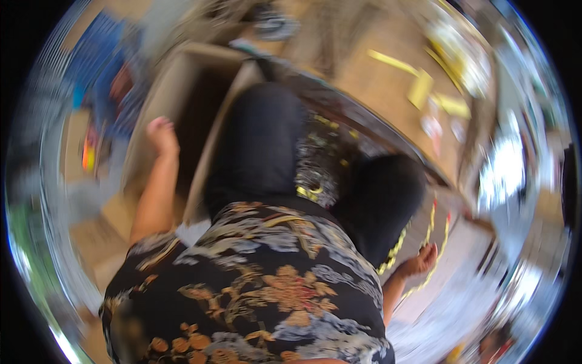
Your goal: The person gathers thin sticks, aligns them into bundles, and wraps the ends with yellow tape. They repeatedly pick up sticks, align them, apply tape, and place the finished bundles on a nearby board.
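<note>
My left hand point(162, 136) is over the left wall of a tall open cardboard box point(176, 76), next to my left knee. Motion smears its fingers, and nothing shows clearly in them. Low on the right, my right hand point(421, 259) has its fingers curled in beside thin yellow strands point(445, 233) with red tips. One strand runs down to the fingertips; whether it is gripped is unclear. A thicker yellow strand point(395, 250) lies between that hand and my right knee. Between my knees are dark, glinting bits with small yellow pieces point(310, 193) among them.
Ahead stands a brown table point(345, 73) with yellow strips point(420, 88) and a clear bag of yellow things point(467, 57). At far left is a person in blue point(112, 73), near a bright orange-yellow item point(89, 151). Flat cardboard point(467, 255) lies at right.
</note>
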The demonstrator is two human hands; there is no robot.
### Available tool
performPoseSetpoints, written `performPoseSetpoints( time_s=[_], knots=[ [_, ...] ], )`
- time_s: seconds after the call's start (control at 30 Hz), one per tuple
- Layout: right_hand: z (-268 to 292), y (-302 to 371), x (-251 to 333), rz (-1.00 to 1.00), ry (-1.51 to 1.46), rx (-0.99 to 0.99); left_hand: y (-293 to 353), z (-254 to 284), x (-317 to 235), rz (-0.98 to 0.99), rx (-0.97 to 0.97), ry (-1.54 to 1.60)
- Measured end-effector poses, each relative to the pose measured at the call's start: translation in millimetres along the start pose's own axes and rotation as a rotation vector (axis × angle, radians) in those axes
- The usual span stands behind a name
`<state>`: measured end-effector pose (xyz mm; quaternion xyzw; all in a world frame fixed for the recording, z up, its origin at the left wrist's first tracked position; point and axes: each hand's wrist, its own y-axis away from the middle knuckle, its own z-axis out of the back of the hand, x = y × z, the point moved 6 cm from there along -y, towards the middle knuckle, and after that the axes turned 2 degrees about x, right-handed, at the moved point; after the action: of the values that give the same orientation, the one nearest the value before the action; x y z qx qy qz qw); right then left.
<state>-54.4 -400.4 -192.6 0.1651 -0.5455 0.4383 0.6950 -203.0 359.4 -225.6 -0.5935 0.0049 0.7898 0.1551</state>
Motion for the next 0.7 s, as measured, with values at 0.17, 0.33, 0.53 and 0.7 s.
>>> performPoseSetpoints(
  time_s=[0.17, 0.33, 0.53, 0.7],
  knots=[
    [-85, -11, 95, 0.221, 0.006, 0.204, 48, 22, 141, 0.633, 0.288, -0.700],
    [-134, -9, 147, 0.361, 0.038, 0.376, 65, 31, 204, 0.756, 0.469, -1.060],
    [-160, 21, 180, 0.443, 0.251, 0.466, 81, -48, 244, 0.150, 0.659, -0.950],
    [-167, 27, 201, 0.408, 0.291, 0.530, 77, -92, 353, 0.081, 0.825, -1.122]
  ],
)
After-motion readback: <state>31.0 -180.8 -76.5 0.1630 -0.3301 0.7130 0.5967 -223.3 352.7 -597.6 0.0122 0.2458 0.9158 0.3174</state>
